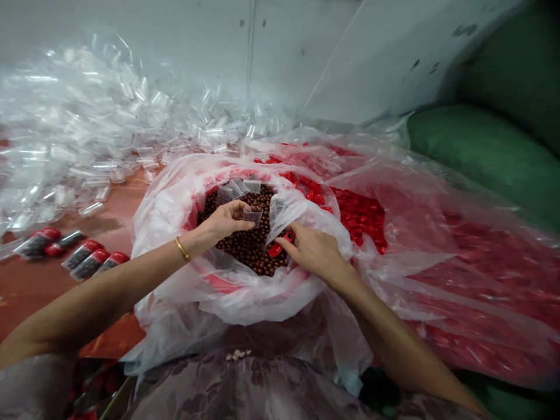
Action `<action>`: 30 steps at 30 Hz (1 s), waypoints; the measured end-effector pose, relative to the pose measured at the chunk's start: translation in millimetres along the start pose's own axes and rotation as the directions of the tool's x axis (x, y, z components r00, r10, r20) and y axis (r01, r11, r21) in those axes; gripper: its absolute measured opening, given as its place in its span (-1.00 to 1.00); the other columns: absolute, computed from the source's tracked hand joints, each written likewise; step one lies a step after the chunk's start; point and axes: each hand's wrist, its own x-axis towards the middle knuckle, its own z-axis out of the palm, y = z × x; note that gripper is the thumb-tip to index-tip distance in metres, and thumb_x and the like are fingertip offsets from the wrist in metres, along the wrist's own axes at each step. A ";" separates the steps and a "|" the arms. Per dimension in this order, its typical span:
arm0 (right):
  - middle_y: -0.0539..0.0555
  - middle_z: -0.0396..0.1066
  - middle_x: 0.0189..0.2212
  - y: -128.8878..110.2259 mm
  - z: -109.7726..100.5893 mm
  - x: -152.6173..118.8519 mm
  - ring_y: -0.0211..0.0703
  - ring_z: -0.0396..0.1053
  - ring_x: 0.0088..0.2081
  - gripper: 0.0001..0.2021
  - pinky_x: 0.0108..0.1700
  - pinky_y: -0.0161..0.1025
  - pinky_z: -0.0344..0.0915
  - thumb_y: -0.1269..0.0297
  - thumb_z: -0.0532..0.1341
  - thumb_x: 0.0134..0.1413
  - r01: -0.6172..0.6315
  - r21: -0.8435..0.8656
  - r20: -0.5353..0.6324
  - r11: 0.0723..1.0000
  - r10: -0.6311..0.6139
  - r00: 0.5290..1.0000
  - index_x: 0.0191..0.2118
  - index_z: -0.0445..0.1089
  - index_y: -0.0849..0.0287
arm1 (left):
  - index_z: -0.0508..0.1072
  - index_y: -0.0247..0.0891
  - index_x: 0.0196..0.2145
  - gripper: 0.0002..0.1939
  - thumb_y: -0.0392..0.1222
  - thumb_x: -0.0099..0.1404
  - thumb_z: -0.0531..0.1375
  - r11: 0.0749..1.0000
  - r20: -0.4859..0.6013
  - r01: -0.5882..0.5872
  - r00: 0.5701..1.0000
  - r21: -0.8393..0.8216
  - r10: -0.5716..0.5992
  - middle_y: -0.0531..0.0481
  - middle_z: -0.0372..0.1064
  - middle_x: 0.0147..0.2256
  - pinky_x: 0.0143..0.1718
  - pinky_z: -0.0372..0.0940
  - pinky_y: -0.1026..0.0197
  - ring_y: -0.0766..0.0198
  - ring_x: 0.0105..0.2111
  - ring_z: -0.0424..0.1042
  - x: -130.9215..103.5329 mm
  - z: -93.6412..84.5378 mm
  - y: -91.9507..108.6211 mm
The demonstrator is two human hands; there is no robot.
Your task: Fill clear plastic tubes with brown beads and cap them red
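where bag rim [266, 306] gapes (rounded), room; left hand [226, 222] holds cup [254, 217]

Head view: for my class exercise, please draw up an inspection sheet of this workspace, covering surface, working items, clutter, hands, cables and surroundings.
Surface: reddish-brown, partly covered.
Working items: brown balls inside white plastic sheeting; clear cup; red pieces.
Clutter: heap of clear containers at far left; red-topped containers with dark contents at near left; loose red plastic under clear film at right.
Hands: left hand holds the clear cup; right hand is at the red pieces, grip unclear.
Cables: nothing seen.
Surroundings: pale, marked wall; green bulky shape at right.
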 end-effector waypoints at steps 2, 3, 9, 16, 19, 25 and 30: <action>0.15 0.56 -0.22 0.3 -0.7 0.5 0.04 0.50 -0.21 -0.68 -0.38 -0.22 0.15 0.03 0.08 0.20 0.030 0.025 0.003 0.999 -0.030 1.000 -0.07 0.37 0.10 | 0.33 -0.30 -0.33 -0.55 -0.30 -0.16 0.44 0.999 0.024 0.009 1.000 -0.036 -0.008 0.14 0.39 -0.39 -0.34 0.22 0.36 0.47 -0.42 0.36 -8.6 -2.6 4.1; 0.14 0.56 -0.21 0.9 -1.6 0.4 0.03 0.49 -0.21 -0.70 -0.38 -0.23 0.14 0.06 0.10 0.18 0.041 0.025 0.004 0.999 -0.041 0.999 -0.08 0.37 0.09 | 0.32 -0.30 -0.31 -0.53 -0.28 -0.16 0.45 0.998 0.043 0.012 0.999 -0.056 -0.010 0.12 0.41 -0.37 -0.31 0.24 0.34 0.44 -0.39 0.39 -12.6 -4.0 5.1; 0.15 0.53 -0.17 -1.0 -2.1 -4.1 0.01 0.47 -0.19 -0.77 -0.35 -0.21 0.18 0.23 0.06 0.11 0.078 -0.070 0.038 0.995 -0.075 0.996 -0.14 0.37 0.08 | 0.36 -0.33 -0.30 -0.54 -0.22 -0.11 0.48 0.991 0.163 0.105 0.982 -0.082 -0.090 0.08 0.43 -0.41 -0.25 0.34 0.25 0.39 -0.41 0.43 -32.0 -14.2 2.7; 0.24 0.49 -0.22 0.5 3.8 -17.0 0.09 0.44 -0.13 -0.73 -0.09 -0.09 0.30 0.32 0.04 0.10 0.207 -0.076 0.005 0.975 -0.207 0.978 -0.13 0.41 0.16 | 0.42 -0.37 -0.29 -0.57 -0.19 -0.08 0.47 0.986 0.110 0.122 0.988 -0.112 -0.110 0.09 0.40 -0.42 -0.31 0.35 0.30 0.44 -0.45 0.39 -37.6 -16.0 -2.9; 0.18 0.49 -0.14 3.6 3.0 -20.2 0.05 0.45 -0.10 -0.69 -0.12 -0.10 0.35 0.30 0.04 0.09 0.224 0.180 -0.132 0.958 -0.203 0.970 -0.06 0.38 0.07 | 0.42 -0.36 -0.27 -0.59 -0.16 -0.03 0.44 0.989 0.115 0.106 0.989 -0.100 -0.094 0.09 0.38 -0.41 -0.33 0.35 0.31 0.44 -0.45 0.40 -37.3 -15.2 -6.2; 0.09 0.45 -0.20 -14.4 3.0 -0.1 -0.16 0.42 -0.36 -0.67 -0.29 -0.20 0.37 0.23 0.07 0.07 0.316 0.692 -0.317 0.649 -0.120 0.941 -0.03 0.32 0.07 | 0.41 -0.35 -0.23 -0.56 -0.07 0.01 0.42 0.989 0.212 0.125 0.971 -0.072 -0.108 0.06 0.36 -0.37 -0.34 0.38 0.29 0.42 -0.44 0.40 -40.9 -14.3 -5.2; 0.00 0.44 -0.38 -36.4 0.7 31.3 -0.16 0.40 -0.32 -0.75 -0.18 -0.20 0.35 0.31 0.16 -0.08 0.420 0.764 -0.316 0.490 -0.283 0.906 -0.20 0.41 0.11 | 0.40 -0.35 -0.28 -0.54 -0.05 -0.04 0.44 0.984 0.221 0.137 0.969 -0.115 -0.109 0.09 0.31 -0.38 -0.31 0.44 0.25 0.43 -0.43 0.36 -43.6 -14.4 1.0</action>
